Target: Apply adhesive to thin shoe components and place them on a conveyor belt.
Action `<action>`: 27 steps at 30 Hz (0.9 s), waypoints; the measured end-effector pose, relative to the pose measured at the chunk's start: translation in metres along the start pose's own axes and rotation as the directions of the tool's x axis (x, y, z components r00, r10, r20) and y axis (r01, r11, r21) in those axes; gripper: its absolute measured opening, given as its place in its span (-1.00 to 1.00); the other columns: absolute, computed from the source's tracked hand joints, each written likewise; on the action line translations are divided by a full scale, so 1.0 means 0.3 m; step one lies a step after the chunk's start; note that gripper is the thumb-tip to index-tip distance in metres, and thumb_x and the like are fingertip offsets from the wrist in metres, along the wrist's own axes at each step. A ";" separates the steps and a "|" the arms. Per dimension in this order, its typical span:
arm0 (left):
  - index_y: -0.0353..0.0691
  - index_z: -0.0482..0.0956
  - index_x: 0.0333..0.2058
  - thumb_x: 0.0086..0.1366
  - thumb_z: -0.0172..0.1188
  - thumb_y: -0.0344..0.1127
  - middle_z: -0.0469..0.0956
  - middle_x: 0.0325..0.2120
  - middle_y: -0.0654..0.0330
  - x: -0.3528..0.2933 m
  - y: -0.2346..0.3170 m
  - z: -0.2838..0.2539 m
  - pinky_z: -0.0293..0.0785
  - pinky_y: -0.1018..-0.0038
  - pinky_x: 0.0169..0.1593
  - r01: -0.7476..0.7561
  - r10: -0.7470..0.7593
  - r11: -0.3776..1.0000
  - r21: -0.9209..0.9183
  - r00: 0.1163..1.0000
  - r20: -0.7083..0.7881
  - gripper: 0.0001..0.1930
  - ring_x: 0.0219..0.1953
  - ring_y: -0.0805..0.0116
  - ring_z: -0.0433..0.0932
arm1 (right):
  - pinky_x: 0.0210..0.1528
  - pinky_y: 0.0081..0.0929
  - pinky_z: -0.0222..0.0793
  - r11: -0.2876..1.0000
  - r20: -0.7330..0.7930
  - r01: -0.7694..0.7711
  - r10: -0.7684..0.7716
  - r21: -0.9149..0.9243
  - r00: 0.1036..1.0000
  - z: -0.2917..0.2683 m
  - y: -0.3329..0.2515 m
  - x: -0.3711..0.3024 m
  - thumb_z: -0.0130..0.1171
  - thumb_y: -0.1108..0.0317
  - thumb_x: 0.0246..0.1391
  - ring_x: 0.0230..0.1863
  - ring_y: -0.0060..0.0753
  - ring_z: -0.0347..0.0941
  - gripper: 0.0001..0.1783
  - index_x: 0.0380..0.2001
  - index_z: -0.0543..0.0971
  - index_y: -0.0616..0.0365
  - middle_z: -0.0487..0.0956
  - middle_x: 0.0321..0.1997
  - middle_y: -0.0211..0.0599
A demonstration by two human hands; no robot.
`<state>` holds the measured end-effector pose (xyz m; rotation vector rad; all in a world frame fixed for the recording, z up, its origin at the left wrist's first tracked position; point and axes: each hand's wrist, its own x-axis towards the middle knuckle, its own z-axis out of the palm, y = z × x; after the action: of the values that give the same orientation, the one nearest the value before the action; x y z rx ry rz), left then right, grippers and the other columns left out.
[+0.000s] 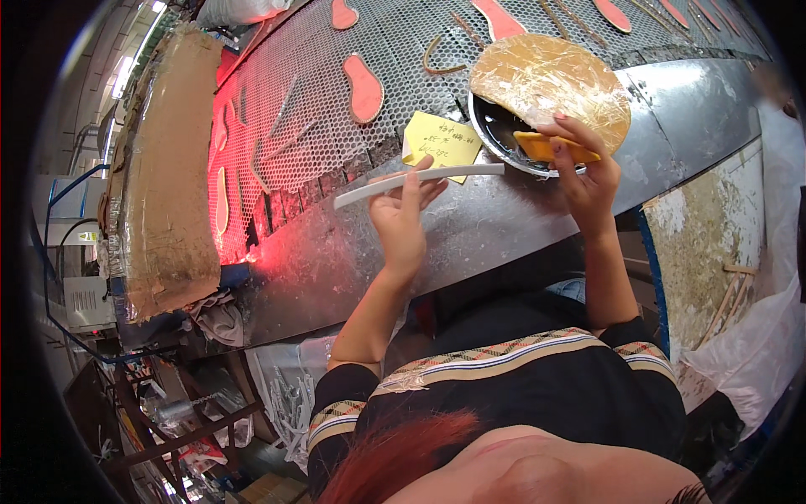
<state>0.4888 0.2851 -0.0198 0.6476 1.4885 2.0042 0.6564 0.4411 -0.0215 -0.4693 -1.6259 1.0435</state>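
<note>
Head: disc (550,80) part-covering bowl (481,139); note (432,139) behind strip (457,171).

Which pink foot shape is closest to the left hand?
The pink shape just up and left of the yellow paper; others lie farther from the left hand.

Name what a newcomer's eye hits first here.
Probably the mesh surface at the far side, lit red toward the left, with pink sole-shaped pieces lying on it. Then, nearer, the pale curved strip in the left hand, and the yellow tool the right hand holds at the bowl.
</note>
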 end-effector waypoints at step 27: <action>-0.36 0.50 -0.32 0.19 0.22 -0.38 0.52 -0.50 0.17 0.094 -0.047 -0.064 0.43 0.54 -0.41 0.084 -0.082 0.977 0.195 0.996 -0.019 -0.83 -0.45 0.46 0.49 | -0.20 -0.50 0.45 0.972 0.016 0.143 -0.142 -0.189 0.990 -0.027 0.088 -0.027 0.12 0.59 0.05 -0.25 -0.32 0.57 -0.77 -0.17 0.52 0.23 0.60 -0.26 -0.16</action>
<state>0.4574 0.2941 -0.0371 0.6433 1.7052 1.8164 0.6610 0.4523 -0.0477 -0.4700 -1.7429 0.7860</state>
